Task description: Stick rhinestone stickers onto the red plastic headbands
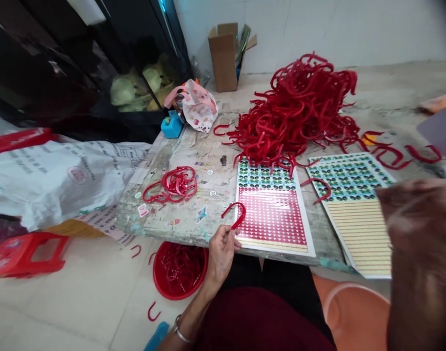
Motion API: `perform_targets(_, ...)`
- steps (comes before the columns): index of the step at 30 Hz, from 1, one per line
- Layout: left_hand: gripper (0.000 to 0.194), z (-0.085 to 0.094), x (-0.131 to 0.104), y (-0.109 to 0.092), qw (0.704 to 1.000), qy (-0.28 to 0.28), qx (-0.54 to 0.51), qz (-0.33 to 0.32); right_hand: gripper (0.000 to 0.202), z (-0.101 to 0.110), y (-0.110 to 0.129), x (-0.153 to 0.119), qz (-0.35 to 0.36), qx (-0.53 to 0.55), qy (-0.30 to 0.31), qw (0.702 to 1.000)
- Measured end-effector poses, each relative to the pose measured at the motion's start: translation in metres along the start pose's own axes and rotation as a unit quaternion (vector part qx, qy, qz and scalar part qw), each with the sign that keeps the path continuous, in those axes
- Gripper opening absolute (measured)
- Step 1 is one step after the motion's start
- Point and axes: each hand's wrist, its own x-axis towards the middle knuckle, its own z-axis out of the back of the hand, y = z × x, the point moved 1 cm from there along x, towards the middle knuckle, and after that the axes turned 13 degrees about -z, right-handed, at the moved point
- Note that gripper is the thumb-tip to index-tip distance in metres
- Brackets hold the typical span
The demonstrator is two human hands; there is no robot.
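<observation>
My left hand [223, 248] pinches one end of a red U-shaped band [239, 214] at the table's near edge. The curve of the band lies over the left side of a sticker sheet [270, 214] printed with red rows, small white hearts and dark-and-green shapes. A large brown blur, which seems to be my right hand [420, 243], fills the right side close to the camera; its fingers are smeared. It covers part of a second sticker sheet [358, 219] with yellow stripes. Another red band [320, 189] lies between the two sheets.
A tall heap of red bands [296, 107] sits at the back of the worn table [208, 165], a smaller pile [177, 185] at left. A red basin [181, 270] of bands stands on the floor, near a red stool [29, 253]. An orange tub [354, 312] is below right.
</observation>
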Motion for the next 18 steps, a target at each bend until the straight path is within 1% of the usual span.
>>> perform_targets(1, 0.021, -0.001, 0.002, -0.008, 1.0, -0.001, -0.015, 0.002, 0.016, -0.012, 0.004, -0.007, -0.024, 0.016, 0.026, 0.999)
perform_targets(2, 0.021, -0.003, 0.004, -0.017, 1.0, 0.0, -0.03, 0.002, 0.01, -0.028, 0.006, -0.015, -0.05, -0.022, 0.105, 0.993)
perform_targets(3, 0.02, -0.006, 0.007, -0.027, 0.999, 0.005, -0.046, 0.0, 0.01, -0.044, 0.009, -0.023, -0.041, -0.066, 0.185, 0.98)
perform_targets(4, 0.02, -0.009, 0.009, -0.037, 0.998, 0.014, -0.062, -0.005, 0.011, -0.06, 0.011, -0.03, -0.021, -0.111, 0.264, 0.958)
perform_targets(5, 0.019, -0.012, 0.011, -0.047, 0.996, 0.025, -0.082, -0.01, 0.01, -0.074, 0.014, -0.037, 0.014, -0.148, 0.322, 0.935)
perform_targets(6, 0.019, -0.016, 0.014, -0.056, 0.994, 0.038, -0.101, -0.017, 0.009, -0.086, 0.016, -0.042, 0.053, -0.175, 0.354, 0.917)
perform_targets(8, 0.018, -0.022, 0.017, -0.071, 0.99, 0.063, -0.122, -0.032, 0.007, -0.102, 0.019, -0.048, 0.13, -0.219, 0.374, 0.892)
perform_targets(11, 0.016, -0.027, 0.02, -0.08, 0.989, 0.076, -0.12, -0.044, 0.006, -0.111, 0.02, -0.051, 0.2, -0.264, 0.373, 0.867)
perform_targets(13, 0.016, -0.03, 0.02, -0.079, 0.988, 0.074, -0.126, -0.04, 0.006, -0.112, 0.02, -0.052, 0.223, -0.292, 0.373, 0.852)
perform_targets(15, 0.017, -0.031, 0.021, -0.075, 0.988, 0.07, -0.137, -0.033, 0.009, -0.113, 0.02, -0.053, 0.243, -0.328, 0.359, 0.839)
perform_targets(18, 0.017, -0.033, 0.022, -0.069, 0.988, 0.047, -0.147, -0.019, 0.016, -0.113, 0.018, -0.054, 0.26, -0.391, 0.305, 0.829)
